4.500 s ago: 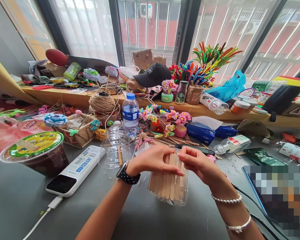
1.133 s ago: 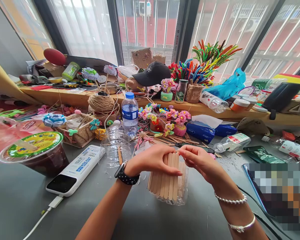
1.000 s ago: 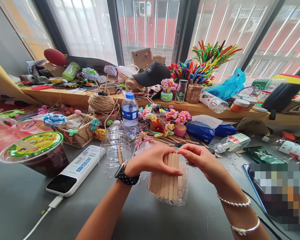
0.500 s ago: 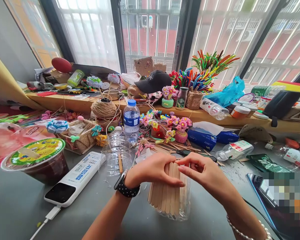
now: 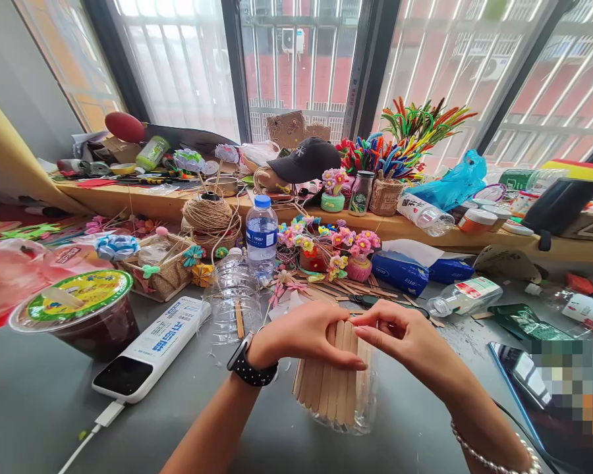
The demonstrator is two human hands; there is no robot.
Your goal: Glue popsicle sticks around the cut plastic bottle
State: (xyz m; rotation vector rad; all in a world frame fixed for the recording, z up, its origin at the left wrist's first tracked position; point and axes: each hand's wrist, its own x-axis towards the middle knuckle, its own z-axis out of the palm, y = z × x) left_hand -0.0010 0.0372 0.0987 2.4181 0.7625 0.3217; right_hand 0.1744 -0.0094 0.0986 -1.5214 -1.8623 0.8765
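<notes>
- Since the earliest frame the left hand, the right hand and the work between them sit a little lower in the view. The right forefinger has slid down to lie across the stick tops.
- The wooden sticks stand side by side in a row against a clear plastic tub, which rests on the grey surface just before the person.
- Left grip: clenched over the upper part of the sticks, thumb pressed across their face (a black watch on that wrist).
- Right grip: thumb and forefinger seem to nip the top of the outermost stick, though the contact is hard to make out.
- An empty clear bottle and a white power bank lie near, to the left.
</notes>
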